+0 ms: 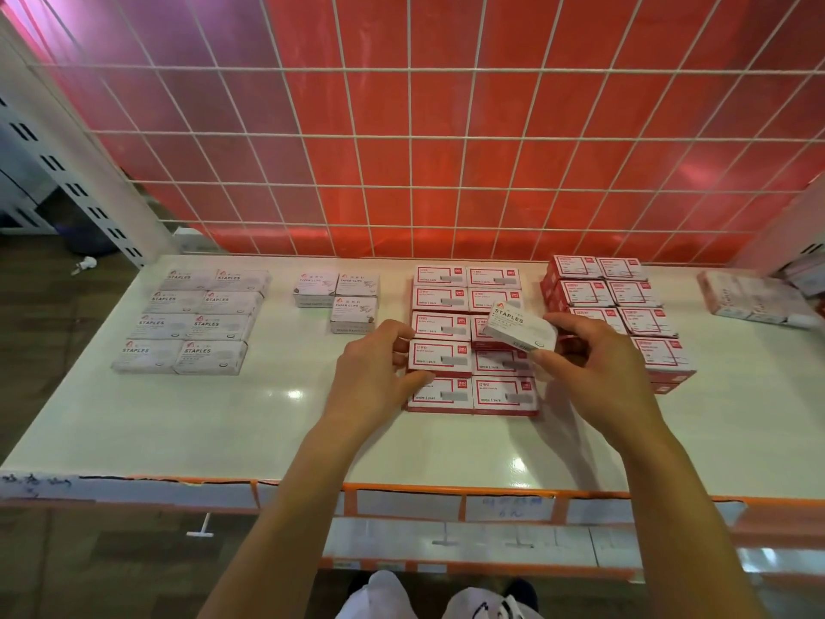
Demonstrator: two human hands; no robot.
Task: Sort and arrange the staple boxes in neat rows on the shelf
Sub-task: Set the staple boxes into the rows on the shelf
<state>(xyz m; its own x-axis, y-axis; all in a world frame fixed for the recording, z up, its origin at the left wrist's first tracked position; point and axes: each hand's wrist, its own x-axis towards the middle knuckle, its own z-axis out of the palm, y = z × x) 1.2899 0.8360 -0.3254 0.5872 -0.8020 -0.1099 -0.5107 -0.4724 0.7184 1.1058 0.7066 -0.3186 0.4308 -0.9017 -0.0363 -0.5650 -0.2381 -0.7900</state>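
Observation:
On the white shelf (223,422) the boxes lie in groups. My right hand (593,373) holds a white box marked STAPLES (518,326), tilted, above the middle block of red-and-white boxes (504,393). My left hand (379,373) pinches the left side of a red-and-white box (439,356) in that block's left column. At the far left lies a two-column block of white STAPLES boxes (192,319). Three PAPER CLIPS boxes (339,297) sit between the two blocks. A taller stack of red-and-white boxes (625,297) stands to the right.
Pale wrapped packs (750,297) lie at the far right edge. A white wire grid over a red panel (410,127) closes the back of the shelf. An orange-trimmed label rail (446,498) runs along the front edge, with a lower shelf (468,542) beneath.

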